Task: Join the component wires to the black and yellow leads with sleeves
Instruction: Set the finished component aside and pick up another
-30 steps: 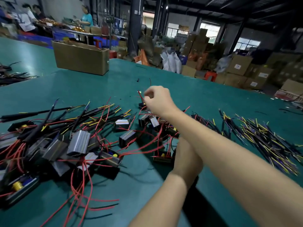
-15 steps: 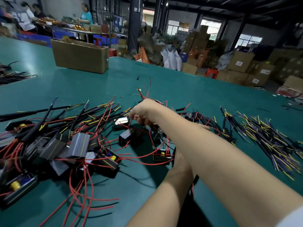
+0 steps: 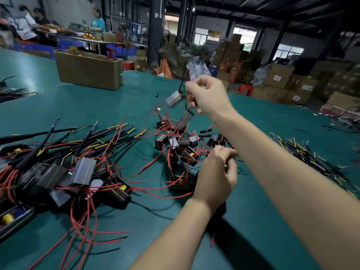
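Item: right hand, raised above the middle heap of components on the green table. Fingers curled, pinching thin red wires; which finger bears on which wire is blurred

Item: two grey box components, hanging from that pinch. Upper component just left of the hand, tilted, long axis near level. Lower component below it, long axis slanting down-left toward the heap, its red wires trailing into the tangle, so it may not be lifted free

Item: left hand, low, on the near side of the heap, under the right forearm. Fingers curled round a small object I cannot make out

Item: black and yellow leads, loose spread to the right of the heap, well apart from both hands; long axes run away-left to near-right. The left hand is nearer to them, though the right forearm crosses between

Item: finished pile, left of the heap: larger grey components, black sleeved cables, red wires

Item: cardboard box, beyond the heap, far left

Judgement: a component is being picked; separating the two dangling pieces likely comes first, then a reach rightward for a lead
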A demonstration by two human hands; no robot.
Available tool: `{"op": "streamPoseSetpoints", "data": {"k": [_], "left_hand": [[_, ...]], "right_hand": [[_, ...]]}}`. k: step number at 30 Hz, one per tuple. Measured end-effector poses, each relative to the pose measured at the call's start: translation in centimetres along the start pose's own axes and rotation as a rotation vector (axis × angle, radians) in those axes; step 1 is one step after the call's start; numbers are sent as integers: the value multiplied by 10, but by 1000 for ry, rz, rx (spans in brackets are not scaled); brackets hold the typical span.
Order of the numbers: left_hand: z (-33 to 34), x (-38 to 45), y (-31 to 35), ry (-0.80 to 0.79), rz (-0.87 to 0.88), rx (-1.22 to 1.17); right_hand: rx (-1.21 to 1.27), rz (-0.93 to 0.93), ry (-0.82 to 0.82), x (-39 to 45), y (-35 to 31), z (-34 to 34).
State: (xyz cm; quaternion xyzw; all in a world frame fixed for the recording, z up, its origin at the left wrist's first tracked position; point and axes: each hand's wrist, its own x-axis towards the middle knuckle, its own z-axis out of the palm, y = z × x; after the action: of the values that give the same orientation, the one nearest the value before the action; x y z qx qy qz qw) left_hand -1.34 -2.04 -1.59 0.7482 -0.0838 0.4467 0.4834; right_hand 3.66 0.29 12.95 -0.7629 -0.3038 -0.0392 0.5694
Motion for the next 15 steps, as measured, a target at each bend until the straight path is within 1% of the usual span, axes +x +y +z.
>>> {"op": "streamPoseSetpoints", "data": {"k": [3,5,7,9,12,15], "left_hand": [[4,0,6,-32,11,22],[6,0,12,-49,39,6],[5,-1,20,-11,107,-10],[3,1,29,45,140,-50],[0,8,48,169,141,-145],[-3,20,65,282,101,-196]], "right_hand": [[7,-84,127,3,-4,-25],[72,-99,199,1,-5,-43],[132,-115,266,-6,-7,-63],[170,-120,302,-16,-7,-82],[241,-41,276,-38,0,-107],[347,121,168,-69,22,-122]]}}
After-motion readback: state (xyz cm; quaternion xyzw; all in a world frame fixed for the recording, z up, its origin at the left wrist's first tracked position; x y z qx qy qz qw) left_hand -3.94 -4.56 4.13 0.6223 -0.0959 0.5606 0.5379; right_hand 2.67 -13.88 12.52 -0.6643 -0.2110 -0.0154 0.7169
